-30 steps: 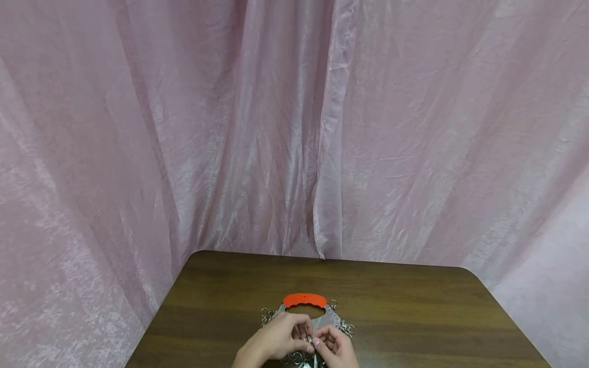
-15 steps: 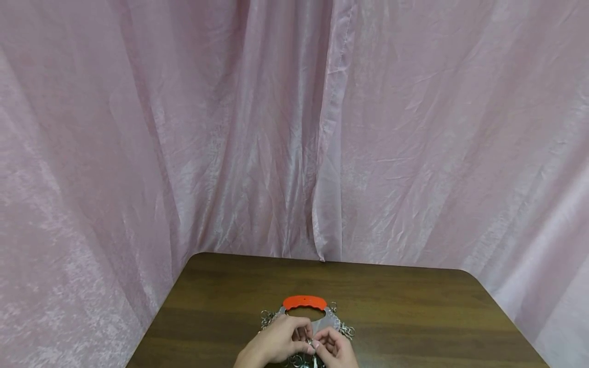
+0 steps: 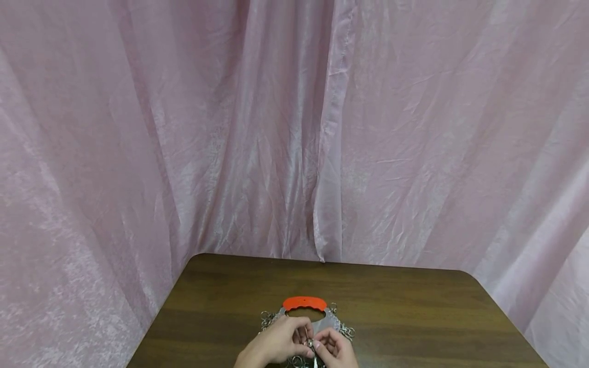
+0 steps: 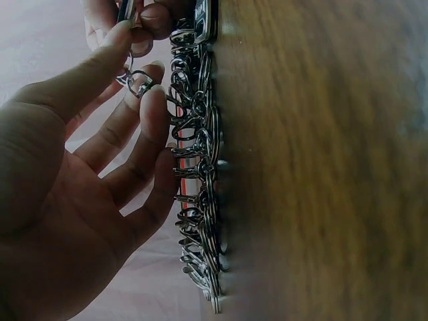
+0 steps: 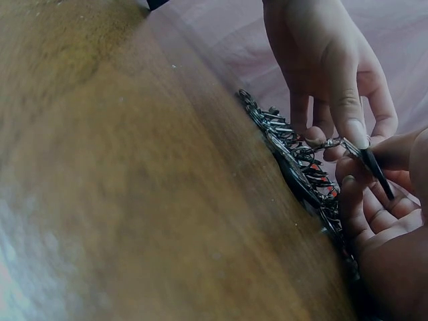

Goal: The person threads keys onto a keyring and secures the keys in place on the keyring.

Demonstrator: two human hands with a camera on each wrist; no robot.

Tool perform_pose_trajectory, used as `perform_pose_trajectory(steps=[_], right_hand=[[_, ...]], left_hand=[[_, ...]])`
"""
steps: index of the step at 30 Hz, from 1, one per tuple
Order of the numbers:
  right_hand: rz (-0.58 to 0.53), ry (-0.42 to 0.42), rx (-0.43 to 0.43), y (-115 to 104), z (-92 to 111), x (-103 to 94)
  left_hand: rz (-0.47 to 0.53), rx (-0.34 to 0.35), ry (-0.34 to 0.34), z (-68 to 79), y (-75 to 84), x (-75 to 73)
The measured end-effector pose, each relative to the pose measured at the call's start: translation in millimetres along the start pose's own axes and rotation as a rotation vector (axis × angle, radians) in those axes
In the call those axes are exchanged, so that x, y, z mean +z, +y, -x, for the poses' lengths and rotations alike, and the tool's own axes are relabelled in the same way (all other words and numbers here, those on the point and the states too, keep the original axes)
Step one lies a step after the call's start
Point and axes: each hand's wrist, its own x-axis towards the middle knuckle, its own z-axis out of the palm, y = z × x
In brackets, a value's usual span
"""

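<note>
My left hand (image 3: 276, 341) pinches a small metal clasp (image 4: 138, 81) at its fingertips, with the thumb lying against a slim dark piece (image 5: 378, 175) joined to it by a ring. From the other side my right hand (image 3: 337, 350) pinches that slim piece, and the two hands meet fingertip to fingertip. Beneath them, a flat metal key ring holder (image 3: 324, 322) with an orange handle (image 3: 304, 303) lies on the table. Many metal key rings and clasps (image 4: 200, 160) line its edge. The hands cover the middle of the holder.
The brown wooden table (image 3: 405, 312) has rounded far corners. Pink curtains (image 3: 414, 128) hang behind and on both sides of it. More key rings (image 3: 346, 331) stick out past the holder's right side.
Both hands keep nearly the same place and grip. Their fingertips shift slightly on the clasp and slim piece. The table sits a little lower in the head view.
</note>
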Motion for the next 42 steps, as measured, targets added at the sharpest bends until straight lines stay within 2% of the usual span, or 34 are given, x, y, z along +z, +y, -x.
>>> perform_pose_trajectory(steps=[4, 13, 21, 32, 42], right_hand=[[-0.005, -0.002, 0.007, 0.4, 0.3, -0.8], [0.011, -0.009, 0.037, -0.6, -0.5, -2.7], [0.012, -0.025, 0.047, 1.2, 0.8, -3.3], [0.021, -0.015, -0.026, 3.7, -1.0, -2.9], [0.0, -0.034, -0.06, 5.6, -1.2, -3.2]], left_hand=[[0.013, -0.016, -0.02, -0.3, -0.5, -0.3], [-0.046, -0.003, 0.0, -0.2, 2.8, -0.5], [-0.045, -0.017, -0.006, 0.5, 1.9, 2.6], [0.014, -0.027, 0.016, -0.1, 3.0, 1.7], [-0.048, -0.001, 0.017, 0.2, 1.6, 2.1]])
